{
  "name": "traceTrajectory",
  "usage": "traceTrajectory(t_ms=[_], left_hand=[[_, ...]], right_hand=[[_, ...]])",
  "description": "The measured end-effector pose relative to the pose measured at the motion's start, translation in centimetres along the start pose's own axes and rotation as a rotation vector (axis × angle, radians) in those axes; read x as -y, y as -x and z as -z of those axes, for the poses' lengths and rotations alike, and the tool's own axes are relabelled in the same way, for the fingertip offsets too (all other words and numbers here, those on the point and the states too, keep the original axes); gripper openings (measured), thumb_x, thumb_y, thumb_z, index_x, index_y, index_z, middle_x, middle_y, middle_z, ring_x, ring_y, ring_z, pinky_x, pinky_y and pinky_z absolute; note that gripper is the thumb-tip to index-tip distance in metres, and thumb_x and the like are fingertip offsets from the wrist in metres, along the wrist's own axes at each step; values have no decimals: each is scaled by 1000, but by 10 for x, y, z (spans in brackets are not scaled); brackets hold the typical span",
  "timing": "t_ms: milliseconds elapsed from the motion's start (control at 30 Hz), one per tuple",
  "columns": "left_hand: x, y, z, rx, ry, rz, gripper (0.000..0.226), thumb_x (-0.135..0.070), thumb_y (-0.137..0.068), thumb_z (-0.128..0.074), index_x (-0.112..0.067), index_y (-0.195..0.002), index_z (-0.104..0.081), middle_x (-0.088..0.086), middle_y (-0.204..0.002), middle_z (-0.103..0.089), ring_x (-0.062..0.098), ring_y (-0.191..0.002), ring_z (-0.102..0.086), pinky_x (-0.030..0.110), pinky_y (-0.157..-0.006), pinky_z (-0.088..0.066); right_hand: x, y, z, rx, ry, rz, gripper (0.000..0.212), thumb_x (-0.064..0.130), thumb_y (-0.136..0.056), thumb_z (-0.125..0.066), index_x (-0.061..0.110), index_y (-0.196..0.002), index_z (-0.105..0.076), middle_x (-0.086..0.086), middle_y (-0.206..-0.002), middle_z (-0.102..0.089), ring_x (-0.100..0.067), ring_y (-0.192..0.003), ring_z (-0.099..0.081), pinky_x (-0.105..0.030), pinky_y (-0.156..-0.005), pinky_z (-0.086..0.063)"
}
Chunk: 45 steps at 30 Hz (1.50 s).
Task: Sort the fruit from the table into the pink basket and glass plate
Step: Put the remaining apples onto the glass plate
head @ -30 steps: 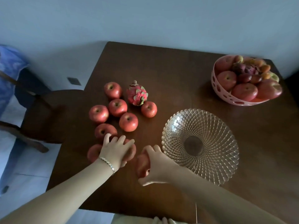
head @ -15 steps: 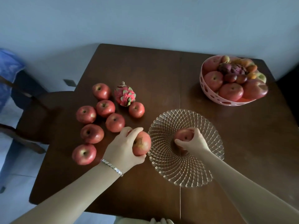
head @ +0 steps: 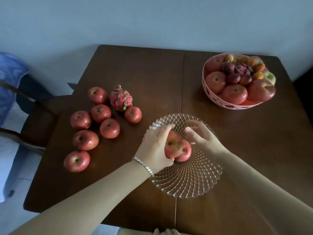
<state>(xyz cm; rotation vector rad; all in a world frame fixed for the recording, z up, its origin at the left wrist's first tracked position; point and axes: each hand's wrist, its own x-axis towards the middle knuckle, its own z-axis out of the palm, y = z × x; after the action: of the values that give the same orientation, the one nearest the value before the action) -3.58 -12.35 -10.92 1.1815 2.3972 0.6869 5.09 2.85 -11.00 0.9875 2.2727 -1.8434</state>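
The glass plate (head: 194,184) sits at the table's middle front. My left hand (head: 155,150) grips a red apple (head: 171,146) over the plate's centre. A second red apple (head: 186,152) lies in the plate, touching the first. Just above that second apple, my right hand (head: 201,134) hovers with fingers spread and holds nothing. Several red apples (head: 110,128) and a dragon fruit (head: 121,100) lie on the table to the left. The pink basket (head: 237,105) at the back right is heaped with apples and small fruit.
The dark wooden table (head: 152,73) has a seam down its middle. A dark chair (head: 39,119) stands at the table's left edge, with blue cloth (head: 8,85) beyond it. A pale wall runs behind.
My left hand carried its apple from beside the plate to over the plate's centre. My right hand let go of its apple in the plate and opened.
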Motion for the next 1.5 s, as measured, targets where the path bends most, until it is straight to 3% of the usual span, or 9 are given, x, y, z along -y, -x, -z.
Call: traceTrajectory(t_ms=[100,200,367,500,633,800,1000,1333,1500], left_hand=[[-18,-6,-6,-30,-34,-175,92,-19,-65,-78,-22,-142,-28,-3,-135,-47,19,-122,-42,29,-107,-33],[-20,-11,-14,-79,-43,-161,91,-19,-72,-75,-21,-145,-22,-1,-142,-43,18,-130,-41,21,-105,-31],[-9,-17,-39,156,315,488,79,-43,-82,-62,-25,-144,-17,7,-148,-24,24,-125,-46,25,-93,-39],[-6,-26,-66,212,527,648,68,-43,-77,-64,-29,-135,-31,11,-137,-38,32,-110,-55,47,-89,-53],[-4,-30,-78,98,795,769,49,-21,-77,-65,-27,-121,-43,9,-130,-42,33,-111,-53,37,-67,-60],[-1,-24,-77,41,917,699,43,-14,-79,-67,-23,-118,-50,1,-112,-48,26,-106,-56,28,-65,-59],[0,-25,-79,70,698,583,46,-23,-78,-65,-26,-121,-51,-2,-114,-55,21,-106,-58,40,-88,-55],[-3,-31,-80,-35,621,508,39,-18,-80,-63,-13,-117,-52,2,-113,-59,12,-95,-52,21,-85,-43],[4,-40,-79,17,521,504,39,-26,-79,-64,-13,-114,-53,7,-113,-58,21,-99,-58,26,-81,-46]], right_hand=[[8,-3,5,205,50,-53,46,35,-77,-70,23,-118,-54,-1,-109,-63,-18,-100,-62,-34,-89,-51],[-1,-15,11,84,-30,-82,39,25,-70,-78,24,-105,-60,-2,-102,-64,-21,-95,-64,-33,-79,-56],[-28,-46,15,-121,-433,-260,82,29,-58,-84,6,-129,-48,-13,-122,-56,-25,-102,-64,-35,-79,-58],[-34,-59,-1,-162,-484,-288,65,22,-71,-78,8,-127,-47,-6,-113,-54,-23,-104,-59,-35,-82,-55],[-36,-64,-14,-241,-318,-215,55,29,-73,-77,19,-123,-53,-4,-120,-55,-23,-111,-55,-41,-95,-50],[-39,-59,-22,-353,-178,-107,51,28,-79,-72,24,-127,-54,0,-111,-52,-18,-106,-50,-29,-88,-41],[-39,-58,-27,-517,58,-79,56,37,-75,-74,20,-125,-55,-4,-125,-59,-24,-113,-55,-33,-91,-42],[-46,-53,-21,-490,-5,20,51,23,-78,-73,21,-125,-56,-5,-123,-59,-16,-104,-58,-27,-86,-43],[-47,-58,-24,-434,80,35,52,25,-76,-74,23,-125,-56,-10,-125,-54,-24,-111,-55,-31,-90,-42]])
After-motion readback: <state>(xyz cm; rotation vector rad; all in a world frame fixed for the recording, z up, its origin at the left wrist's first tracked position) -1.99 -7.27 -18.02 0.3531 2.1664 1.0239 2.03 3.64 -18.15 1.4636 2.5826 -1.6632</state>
